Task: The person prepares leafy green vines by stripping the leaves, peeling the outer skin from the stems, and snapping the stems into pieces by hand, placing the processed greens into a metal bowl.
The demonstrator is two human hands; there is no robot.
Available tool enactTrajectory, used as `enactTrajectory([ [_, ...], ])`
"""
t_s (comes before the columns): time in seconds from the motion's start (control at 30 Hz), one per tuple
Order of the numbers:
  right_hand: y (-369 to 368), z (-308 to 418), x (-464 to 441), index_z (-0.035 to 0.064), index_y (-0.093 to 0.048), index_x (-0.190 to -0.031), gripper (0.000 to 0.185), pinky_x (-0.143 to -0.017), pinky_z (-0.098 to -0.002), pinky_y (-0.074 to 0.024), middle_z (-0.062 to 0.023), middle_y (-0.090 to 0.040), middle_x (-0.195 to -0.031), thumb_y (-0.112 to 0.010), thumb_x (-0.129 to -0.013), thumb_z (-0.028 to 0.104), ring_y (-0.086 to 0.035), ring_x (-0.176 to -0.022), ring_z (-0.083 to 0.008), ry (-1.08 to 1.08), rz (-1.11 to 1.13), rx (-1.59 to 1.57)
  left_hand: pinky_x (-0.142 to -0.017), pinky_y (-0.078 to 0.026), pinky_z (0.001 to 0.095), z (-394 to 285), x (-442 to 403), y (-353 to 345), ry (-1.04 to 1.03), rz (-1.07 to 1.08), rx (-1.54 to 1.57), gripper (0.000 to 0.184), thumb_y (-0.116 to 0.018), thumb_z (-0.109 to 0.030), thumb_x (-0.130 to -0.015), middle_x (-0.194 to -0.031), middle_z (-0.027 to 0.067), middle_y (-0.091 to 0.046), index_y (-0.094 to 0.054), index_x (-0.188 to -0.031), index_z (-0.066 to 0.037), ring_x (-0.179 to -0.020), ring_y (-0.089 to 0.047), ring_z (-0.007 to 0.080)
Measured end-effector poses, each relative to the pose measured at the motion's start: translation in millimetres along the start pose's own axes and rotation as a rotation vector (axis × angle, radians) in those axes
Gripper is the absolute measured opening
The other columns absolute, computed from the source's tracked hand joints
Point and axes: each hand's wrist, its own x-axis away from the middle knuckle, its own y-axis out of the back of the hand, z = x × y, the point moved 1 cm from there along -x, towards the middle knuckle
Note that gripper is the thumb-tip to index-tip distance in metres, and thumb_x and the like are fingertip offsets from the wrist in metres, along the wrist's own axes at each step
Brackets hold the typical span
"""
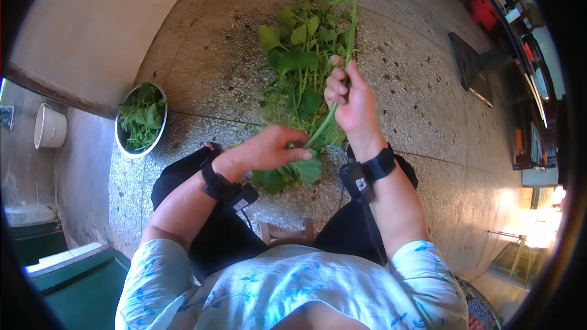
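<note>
A long green stem with a leaf at its top runs down through both hands. My right hand has its fingers curled round the stem's middle. Lower and to the left, my left hand pinches the stem's lower part between thumb and fingers. Beneath and beyond the hands, a heap of leafy green vines lies on the speckled floor. Some broad leaves lie just below my left hand.
A metal bowl holding green leaves stands on the floor at the left. Farther left is a white bucket. A green cabinet is at the lower left. A dark table base stands at the right.
</note>
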Motion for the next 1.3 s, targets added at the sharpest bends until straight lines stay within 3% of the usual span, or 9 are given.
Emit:
enactTrajectory([
  [0.13,-1,-1,-5,0.0004,-0.051,-0.103,0.035,-0.047,-0.0199,-0.0332,-0.0003,-0.050,-0.077,-0.039,-0.089,0.031,-0.042,-0.056,-0.0076,-0.062,0.117,0.069,-0.046,-0.037,0.0205,-4,-6,-17,0.006,-0.105,0.236,0.023,-0.055,-0.024,-0.083,-0.064,0.0002,-0.054,-0.054,-0.091,-0.002,-0.054,-0.047,0.0054],
  [0.23,-11,-15,3,-0.0014,-0.049,-0.112,0.044,-0.067,-0.0256,-0.0455,-0.0074,-0.058,-0.093,-0.044,-0.087,0.034,-0.056,-0.073,-0.0153,0.080,-0.008,0.807,-0.042,-0.035,0.0192,-10,-4,3,0.146,-0.278,0.679,0.019,-0.050,-0.024,-0.086,-0.063,-0.0005,-0.051,-0.052,-0.087,-0.005,-0.051,-0.047,0.0054],
  [0.33,1,-22,10,-0.0012,-0.053,-0.106,0.036,-0.066,-0.0256,-0.0458,-0.0082,-0.059,-0.088,-0.040,-0.088,0.027,-0.057,-0.074,-0.0146,0.035,0.091,1.162,-0.041,-0.033,0.0180,3,-4,25,0.018,-0.503,0.981,0.016,-0.045,-0.023,-0.088,-0.066,-0.0012,-0.050,-0.050,-0.086,-0.007,-0.050,-0.048,0.0059],
  [0.47,-15,-23,29,0.0005,-0.056,-0.100,0.029,-0.059,-0.0227,-0.0447,-0.0085,-0.061,-0.083,-0.037,-0.084,0.014,-0.058,-0.068,-0.0125,-0.300,0.036,0.864,-0.042,-0.036,0.0190,24,0,37,-0.035,-0.514,1.086,0.016,-0.045,-0.022,-0.088,-0.073,0.0002,-0.052,-0.050,-0.089,-0.007,-0.053,-0.050,0.0078],
  [0.73,-7,-26,29,0.0008,-0.056,-0.095,0.029,-0.059,-0.0242,-0.0441,-0.0085,-0.060,-0.078,-0.046,-0.086,0.026,-0.056,-0.065,-0.0123,-0.402,-0.013,0.927,-0.048,-0.042,0.0206,19,10,43,-0.036,-0.555,0.830,0.014,-0.045,-0.020,-0.088,-0.077,0.0010,-0.053,-0.050,-0.090,-0.007,-0.058,-0.052,0.0080],
  [0.83,-11,-32,31,-0.0028,-0.055,-0.086,0.025,-0.057,-0.0269,-0.0426,-0.0054,-0.059,-0.072,-0.049,-0.084,0.021,-0.053,-0.060,-0.0145,0.012,0.232,1.409,-0.050,-0.043,0.0212,16,9,38,-0.025,-0.472,0.741,0.013,-0.045,-0.018,-0.087,-0.078,0.0008,-0.053,-0.050,-0.092,-0.007,-0.060,-0.052,0.0076],
  [1.1,-17,-33,32,-0.0012,-0.055,-0.085,0.017,-0.055,-0.0328,-0.0436,-0.0114,-0.060,-0.070,-0.047,-0.082,0.014,-0.058,-0.059,-0.0215,-0.139,0.255,1.470,-0.051,-0.044,0.0208,10,3,32,-0.023,-0.514,0.707,0.017,-0.047,-0.019,-0.087,-0.080,0.0002,-0.053,-0.050,-0.097,-0.006,-0.065,-0.053,0.0074],
  [1.17,-11,-37,33,0.0005,-0.056,-0.085,0.015,-0.054,-0.0370,-0.0440,-0.0139,-0.059,-0.073,-0.048,-0.079,0.011,-0.058,-0.061,-0.0284,0.267,0.219,1.885,-0.049,-0.044,0.0208,10,1,35,0.041,-0.586,0.636,0.020,-0.048,-0.022,-0.086,-0.080,0.0005,-0.053,-0.050,-0.097,-0.006,-0.064,-0.053,0.0079],
  [1.3,-8,-40,31,0.0031,-0.056,-0.086,0.015,-0.054,-0.0405,-0.0442,-0.0151,-0.059,-0.074,-0.049,-0.076,0.010,-0.057,-0.064,-0.0324,0.480,0.140,2.092,-0.044,-0.043,0.0218,26,-5,42,0.157,-0.739,0.788,0.028,-0.050,-0.031,-0.084,-0.076,0.0025,-0.054,-0.052,-0.095,-0.005,-0.060,-0.054,0.0100],
])
